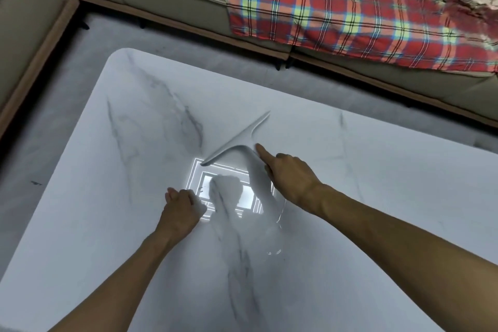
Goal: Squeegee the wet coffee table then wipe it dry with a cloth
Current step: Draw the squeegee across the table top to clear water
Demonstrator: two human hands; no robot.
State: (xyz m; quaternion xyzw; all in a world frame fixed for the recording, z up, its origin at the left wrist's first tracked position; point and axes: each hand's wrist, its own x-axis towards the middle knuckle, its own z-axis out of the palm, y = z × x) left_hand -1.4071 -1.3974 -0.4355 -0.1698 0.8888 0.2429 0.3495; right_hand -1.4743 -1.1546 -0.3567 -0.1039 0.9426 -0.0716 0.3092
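A: Squeegee [237,140] where?
B: Centre frame, blade on the marble counter [134,224]. Right hand [291,175] grips the handle.
A: Left hand [180,210]?
B: Left of centre, curled up on the counter. Can't tell if it's holding anything.

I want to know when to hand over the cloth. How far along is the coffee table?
Early. The right hand grips the squeegee, its blade down mid-table, so squeegeeing is under way. A pool of water shows beside its handle on the coffee table, so nothing looks finished. Left: clearing that water, then the dry wipe. The left hand is curled on the tabletop; whether it holds anything is unclear.
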